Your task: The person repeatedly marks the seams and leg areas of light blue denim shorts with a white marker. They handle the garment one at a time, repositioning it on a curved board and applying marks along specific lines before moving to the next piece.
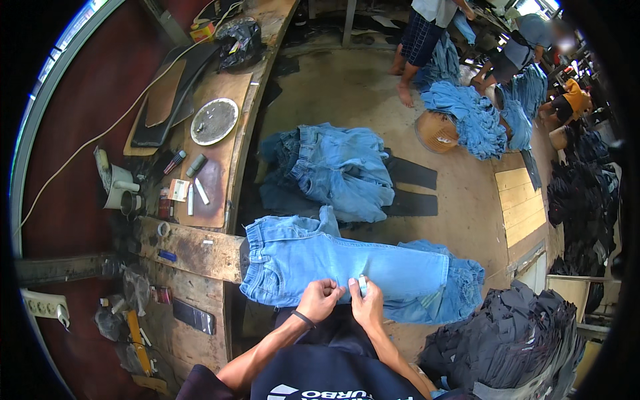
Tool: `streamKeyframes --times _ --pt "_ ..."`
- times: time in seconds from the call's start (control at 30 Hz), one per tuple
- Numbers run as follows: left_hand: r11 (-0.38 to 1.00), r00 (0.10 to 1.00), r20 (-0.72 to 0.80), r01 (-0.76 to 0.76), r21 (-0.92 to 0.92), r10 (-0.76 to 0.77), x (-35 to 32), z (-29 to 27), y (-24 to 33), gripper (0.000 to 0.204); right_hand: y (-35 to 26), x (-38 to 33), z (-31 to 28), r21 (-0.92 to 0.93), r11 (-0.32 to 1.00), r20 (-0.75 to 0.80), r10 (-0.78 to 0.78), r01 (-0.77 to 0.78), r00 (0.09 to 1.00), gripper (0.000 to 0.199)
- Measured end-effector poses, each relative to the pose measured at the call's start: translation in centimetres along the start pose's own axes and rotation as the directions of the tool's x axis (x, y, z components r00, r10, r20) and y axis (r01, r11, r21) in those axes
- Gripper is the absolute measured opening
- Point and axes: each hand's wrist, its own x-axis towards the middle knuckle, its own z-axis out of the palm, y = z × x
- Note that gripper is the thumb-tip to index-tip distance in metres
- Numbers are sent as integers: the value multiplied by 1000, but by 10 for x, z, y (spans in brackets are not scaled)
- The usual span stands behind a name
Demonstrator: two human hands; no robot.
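A pair of light-blue jeans (400, 263) with an elastic waistband lies lengthwise in front of me, its waist over the end of a wooden board (193, 253). My left hand (319, 303) is closed at the near edge of the jeans, fingertips pinched; whatever is between them is hidden. Beside it, almost touching, my right hand (368, 305) grips a small pale stick-shaped piece (363, 285) upright between thumb and fingers. A dark worn patch shows on the denim just beyond that piece. More crumpled jeans (463, 290) lie under the leg end.
Beyond lies a stack of blue jeans (340, 167). The left bench holds a round grey-filled dish (215, 121), white sticks (202, 191), a white mug (121, 185) and a phone (193, 316). Dark cloth pieces (507, 333) pile up at right. Other people work by denim heaps (467, 113) far right.
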Motion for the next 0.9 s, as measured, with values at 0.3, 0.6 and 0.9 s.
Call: streamKeyframes --times 0.3,0.6,0.9 --pt "820 999 4 42 -570 -48 -20 -6 -14 18 17 -1 9 311 940 -19 151 -137 988 40" --pt "989 981 124 -147 -26 149 -11 -10 -15 18 25 2 11 326 937 -19 137 -123 990 40" --pt "877 917 398 188 -443 4 -13 -37 -3 39 -34 1 -34 -2 1000 1 29 -29 1000 29"
